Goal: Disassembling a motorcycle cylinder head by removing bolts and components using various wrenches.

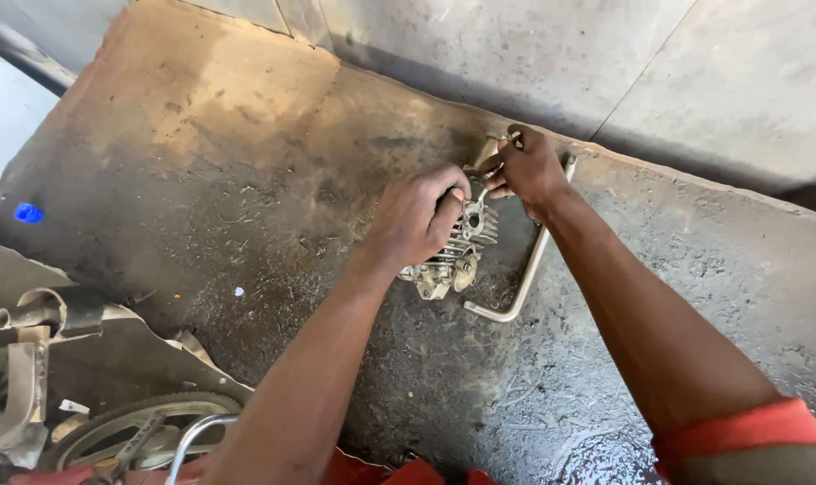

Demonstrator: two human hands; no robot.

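Left hand (419,216) clamped over finned engine cylinder head (457,251), steadying it on greasy floor (246,180) near wall; right hand (526,166) pinching small part atop; bent L-wrench (526,269) beside.

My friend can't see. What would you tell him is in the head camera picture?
Two bare hands work on a small finned metal engine part on a dirty, oil-stained floor. The left hand grips its top, while the right hand holds a small tool against it. A bent metal rod lies beside it.
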